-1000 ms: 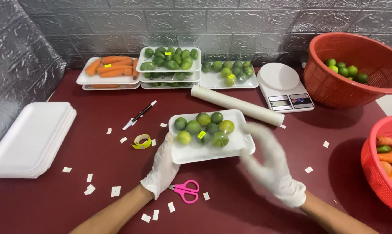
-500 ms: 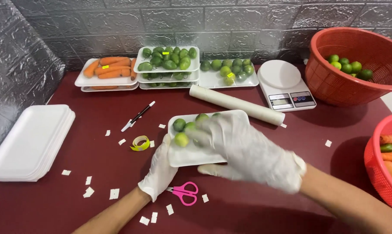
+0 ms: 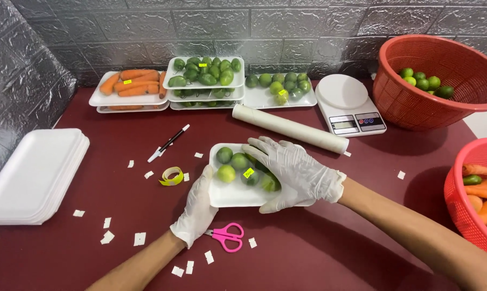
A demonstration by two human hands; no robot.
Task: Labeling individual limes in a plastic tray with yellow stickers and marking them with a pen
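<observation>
Lime tray: white foam tray (image 3: 230,195) on the dark red table (image 3: 319,253), between our two gloved hands, with green limes (image 3: 225,173) in it.
Table: it stretches away beyond our fingertips to a grey brick wall.
Red baskets: one (image 3: 416,102) with limes stands far beyond our right fingers; another (image 3: 459,199) with carrots sits to the right of that wrist.
Empty trays: a white stack (image 3: 33,178) lies well to the left of our left fingers.
Filled trays: carrots (image 3: 127,83) and limes (image 3: 203,73) sit by the wall, well past our fingertips.
Scale: white kitchen scale (image 3: 348,102), beyond our right fingers.
Film roll: pale roll (image 3: 289,128) lies just past our right fingertips.
Right hand: our right hand (image 3: 292,172) is spread flat over the limes, fingers released, resting on them.
Left hand: our left hand (image 3: 200,205) grips the tray's left edge, fingers curled against it.
Scissors: pink pair (image 3: 227,236), just beside our left wrist.
Pen: black and white (image 3: 168,143), beyond our left fingers.
Tape: yellow roll (image 3: 171,176), just left of our left fingers.
</observation>
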